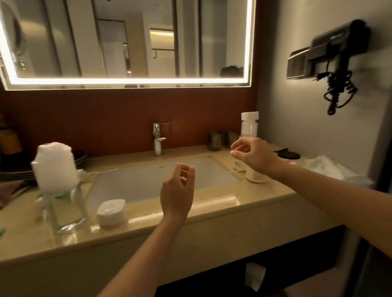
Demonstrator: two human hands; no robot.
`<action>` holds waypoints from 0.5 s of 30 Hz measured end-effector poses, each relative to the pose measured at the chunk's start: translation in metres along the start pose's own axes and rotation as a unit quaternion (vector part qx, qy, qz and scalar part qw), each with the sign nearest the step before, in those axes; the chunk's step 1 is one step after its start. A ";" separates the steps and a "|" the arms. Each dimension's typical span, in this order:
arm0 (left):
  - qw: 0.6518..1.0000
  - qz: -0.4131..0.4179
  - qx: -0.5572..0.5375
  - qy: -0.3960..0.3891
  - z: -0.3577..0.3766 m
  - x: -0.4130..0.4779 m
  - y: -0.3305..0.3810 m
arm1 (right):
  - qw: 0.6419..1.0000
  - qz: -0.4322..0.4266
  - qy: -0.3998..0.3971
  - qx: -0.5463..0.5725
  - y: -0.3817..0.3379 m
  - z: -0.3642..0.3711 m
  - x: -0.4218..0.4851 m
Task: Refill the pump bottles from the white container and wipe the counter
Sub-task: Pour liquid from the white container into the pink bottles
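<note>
Beige stone counter [20, 237] round a sunken white sink [129, 186]; at its left end the white container [55, 164] stands upended on the mouth of a clear bottle [66, 212], both blurred, with a white cap [111, 211] lying just beside them near the front edge. Left hand [177, 194] hangs over the sink's front rim, fingers loosely curled, gripping nothing; right hand [256, 156] is raised in front of a white-headed pump bottle [250, 122] at the sink's right corner, fingers slack and apart, nothing visibly held; whether it touches the bottle cannot be told. Chrome tap [158, 139] behind the sink.
</note>
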State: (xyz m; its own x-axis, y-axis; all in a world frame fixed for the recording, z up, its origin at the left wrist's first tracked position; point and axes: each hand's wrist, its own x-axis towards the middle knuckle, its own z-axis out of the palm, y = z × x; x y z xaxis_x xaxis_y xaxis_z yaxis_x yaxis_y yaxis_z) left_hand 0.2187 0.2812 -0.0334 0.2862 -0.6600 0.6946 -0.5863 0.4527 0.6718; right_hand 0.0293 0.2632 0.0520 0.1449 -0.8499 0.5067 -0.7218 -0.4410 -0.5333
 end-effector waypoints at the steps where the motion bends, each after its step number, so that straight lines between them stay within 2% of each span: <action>1: 1.000 0.000 -0.006 -0.007 0.011 0.004 0.004 | 1.000 0.008 0.014 -0.002 0.008 -0.008 0.004; 10: 0.997 -0.014 -0.030 -0.066 0.088 0.063 0.020 | 0.985 0.094 0.142 -0.014 0.072 -0.056 0.063; 15: 0.995 -0.051 -0.038 -0.077 0.141 0.116 0.021 | 0.980 0.154 0.128 -0.007 0.117 -0.060 0.115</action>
State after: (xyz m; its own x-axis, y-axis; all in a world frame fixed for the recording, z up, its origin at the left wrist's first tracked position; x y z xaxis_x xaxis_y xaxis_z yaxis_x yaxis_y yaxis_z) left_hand 0.1330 0.1299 0.0246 0.2179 -0.7869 0.5773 -0.4988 0.4186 0.7589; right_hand -0.0791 0.1312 0.0884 -0.2546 -0.8410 0.4774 -0.7136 -0.1698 -0.6797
